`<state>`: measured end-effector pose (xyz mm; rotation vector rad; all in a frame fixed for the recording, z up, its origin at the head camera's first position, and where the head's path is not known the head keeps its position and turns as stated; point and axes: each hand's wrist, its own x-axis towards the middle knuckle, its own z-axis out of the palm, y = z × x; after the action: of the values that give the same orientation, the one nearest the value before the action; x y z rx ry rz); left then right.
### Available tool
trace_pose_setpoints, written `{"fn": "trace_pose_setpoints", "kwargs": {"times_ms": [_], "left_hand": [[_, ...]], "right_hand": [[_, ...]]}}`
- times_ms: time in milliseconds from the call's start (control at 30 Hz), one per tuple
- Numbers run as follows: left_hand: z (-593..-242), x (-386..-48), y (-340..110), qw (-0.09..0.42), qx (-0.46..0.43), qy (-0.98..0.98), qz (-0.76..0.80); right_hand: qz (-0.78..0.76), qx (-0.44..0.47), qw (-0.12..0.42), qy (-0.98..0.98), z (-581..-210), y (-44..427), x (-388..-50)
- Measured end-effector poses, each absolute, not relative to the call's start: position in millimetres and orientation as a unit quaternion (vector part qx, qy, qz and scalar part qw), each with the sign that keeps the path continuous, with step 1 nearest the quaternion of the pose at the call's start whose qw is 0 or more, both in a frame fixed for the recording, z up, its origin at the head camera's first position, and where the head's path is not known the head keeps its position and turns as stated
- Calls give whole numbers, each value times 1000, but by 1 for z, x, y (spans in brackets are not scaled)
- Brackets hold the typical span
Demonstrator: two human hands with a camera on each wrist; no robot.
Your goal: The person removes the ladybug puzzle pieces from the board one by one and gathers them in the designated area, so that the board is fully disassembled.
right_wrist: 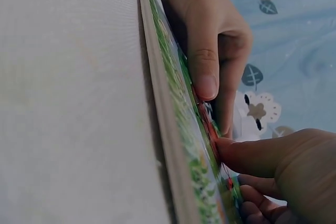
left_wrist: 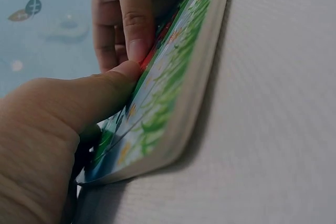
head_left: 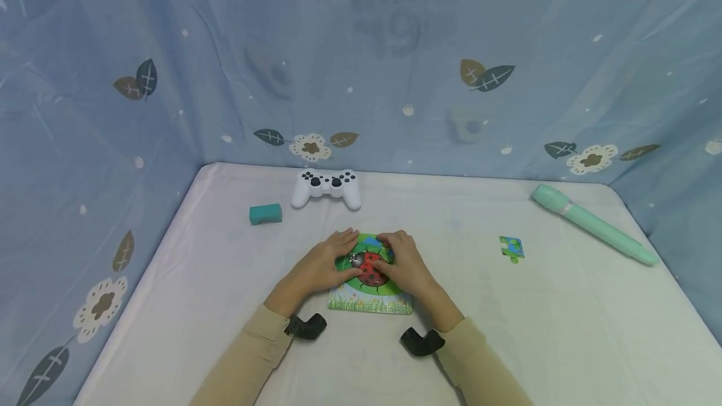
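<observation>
ladybug puzzle (head_left: 369, 303) under both palms

the puzzle sits just below the middle of the head view. at its left side, the left hand (head_left: 324, 265) rests extended, thumb on the picture, clasping nothing. the right hand (head_left: 407, 265) bends its fingers over the upper right part; whether it pinches a piece, i cannot tell. a jigsaw piece (head_left: 513, 247) lies right of centre.
</observation>
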<state>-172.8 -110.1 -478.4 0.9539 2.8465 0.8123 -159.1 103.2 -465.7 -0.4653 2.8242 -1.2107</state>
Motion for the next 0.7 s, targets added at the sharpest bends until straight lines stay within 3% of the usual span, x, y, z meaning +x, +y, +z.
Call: {"fn": "trace_pose_setpoints", "kwargs": {"times_ms": [333,700], "left_hand": [[-477,-174,-111,25,301,916,264],[-478,-172,-111,31,292,919,265]], "right_hand": [[-392,-160,-1,906,-468,103,-160],[-389,-191,-60,899,-472,105,-158]]}}
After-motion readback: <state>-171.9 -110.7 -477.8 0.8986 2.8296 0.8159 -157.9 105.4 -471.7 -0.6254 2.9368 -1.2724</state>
